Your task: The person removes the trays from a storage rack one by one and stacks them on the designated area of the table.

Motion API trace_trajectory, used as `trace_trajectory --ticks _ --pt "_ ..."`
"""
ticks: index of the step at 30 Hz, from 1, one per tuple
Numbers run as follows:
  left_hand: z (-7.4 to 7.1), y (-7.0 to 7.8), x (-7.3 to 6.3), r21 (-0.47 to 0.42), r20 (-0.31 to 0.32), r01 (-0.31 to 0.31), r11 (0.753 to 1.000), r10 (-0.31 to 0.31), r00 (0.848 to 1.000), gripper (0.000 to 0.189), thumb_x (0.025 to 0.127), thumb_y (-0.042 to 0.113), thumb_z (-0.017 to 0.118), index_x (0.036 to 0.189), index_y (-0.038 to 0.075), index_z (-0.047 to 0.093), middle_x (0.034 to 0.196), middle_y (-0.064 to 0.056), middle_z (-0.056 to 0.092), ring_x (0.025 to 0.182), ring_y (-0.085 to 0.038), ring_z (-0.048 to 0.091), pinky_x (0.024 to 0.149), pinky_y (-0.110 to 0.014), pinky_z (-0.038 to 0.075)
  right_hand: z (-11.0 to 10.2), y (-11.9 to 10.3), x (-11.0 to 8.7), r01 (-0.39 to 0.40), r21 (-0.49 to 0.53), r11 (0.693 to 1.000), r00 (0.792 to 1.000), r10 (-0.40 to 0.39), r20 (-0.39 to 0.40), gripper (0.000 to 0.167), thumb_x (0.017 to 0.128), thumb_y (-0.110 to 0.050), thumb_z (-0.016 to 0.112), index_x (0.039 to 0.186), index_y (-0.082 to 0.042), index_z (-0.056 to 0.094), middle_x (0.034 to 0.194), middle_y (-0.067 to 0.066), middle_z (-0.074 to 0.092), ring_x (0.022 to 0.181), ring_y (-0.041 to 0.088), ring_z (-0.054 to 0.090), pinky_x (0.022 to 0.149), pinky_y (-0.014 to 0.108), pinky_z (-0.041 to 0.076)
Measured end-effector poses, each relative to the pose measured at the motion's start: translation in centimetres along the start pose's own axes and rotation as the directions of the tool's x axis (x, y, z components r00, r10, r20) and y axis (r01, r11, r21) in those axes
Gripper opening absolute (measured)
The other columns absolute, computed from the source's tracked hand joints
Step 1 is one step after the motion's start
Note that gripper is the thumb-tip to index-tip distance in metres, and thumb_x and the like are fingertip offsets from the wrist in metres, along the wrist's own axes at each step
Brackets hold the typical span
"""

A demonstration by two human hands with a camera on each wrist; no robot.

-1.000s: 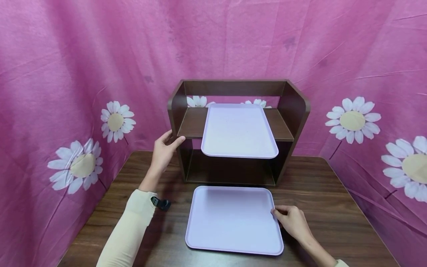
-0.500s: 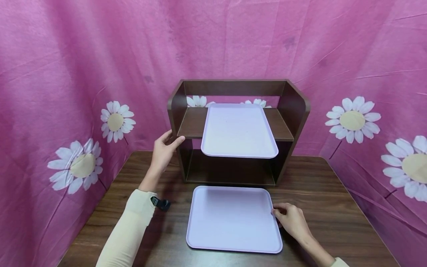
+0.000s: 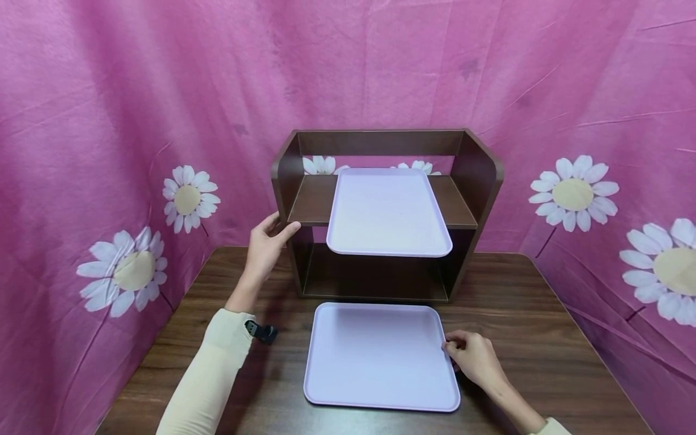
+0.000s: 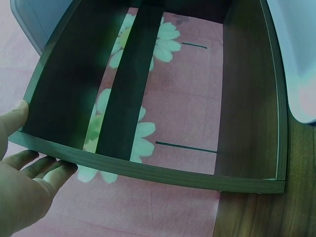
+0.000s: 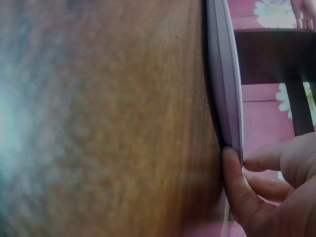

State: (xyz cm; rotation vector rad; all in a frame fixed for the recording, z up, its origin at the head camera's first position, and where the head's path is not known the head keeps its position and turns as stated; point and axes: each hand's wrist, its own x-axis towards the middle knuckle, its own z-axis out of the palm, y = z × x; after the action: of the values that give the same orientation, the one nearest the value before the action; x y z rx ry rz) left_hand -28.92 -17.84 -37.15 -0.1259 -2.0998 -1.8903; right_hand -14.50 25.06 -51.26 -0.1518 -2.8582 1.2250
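Note:
A dark brown two-tier wooden shelf stands on the table. My left hand holds its left side panel at mid-height, thumb at the front edge and the other fingers on the outer face. In the left wrist view the left hand shows the same hold on the panel. On the upper tier lies a lilac tray, its near end jutting past the front edge. A second lilac tray lies in front of the shelf. My right hand pinches its right rim between thumb and fingers.
Beneath everything is a brown wood-grain table. The shelf's lower compartment is open at the front. A pink curtain with white daisies hangs behind and at both sides. A black strap device is on the left wrist.
The lower tray has shifted slightly away from me at its near edge, with the right hand still at its rim. The left hand and the upper tray look unchanged.

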Motion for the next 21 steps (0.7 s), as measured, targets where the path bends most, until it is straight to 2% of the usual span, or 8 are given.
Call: trace_trajectory --ticks 11,21 --pt "-0.04 -0.16 0.06 -0.011 0.001 -0.003 1.000 0.003 1.000 0.055 0.097 0.026 0.082 0.146 0.007 0.065 0.138 -0.021 0.070 0.104 -0.002 0.069 0.082 -0.018 0.058 0.00 -0.04 -0.04 0.000 0.010 1.000 1.000 0.000 -0.006 0.019 0.094 -0.003 0.069 0.109 0.003 0.079 0.078 0.002 0.071 0.058 0.013 0.068 0.052 0.024 0.055" --pt "0.01 -0.07 -0.03 -0.004 0.002 0.001 1.000 -0.001 1.000 0.056 0.097 0.026 0.082 0.147 0.008 0.064 0.141 -0.018 0.069 0.118 -0.012 0.068 0.085 -0.014 0.056 -0.10 -0.10 -0.03 -0.022 0.078 0.997 1.000 0.021 0.020 0.020 0.095 -0.003 0.070 0.112 0.006 0.077 0.077 0.004 0.073 0.057 0.016 0.069 0.051 0.027 0.058"
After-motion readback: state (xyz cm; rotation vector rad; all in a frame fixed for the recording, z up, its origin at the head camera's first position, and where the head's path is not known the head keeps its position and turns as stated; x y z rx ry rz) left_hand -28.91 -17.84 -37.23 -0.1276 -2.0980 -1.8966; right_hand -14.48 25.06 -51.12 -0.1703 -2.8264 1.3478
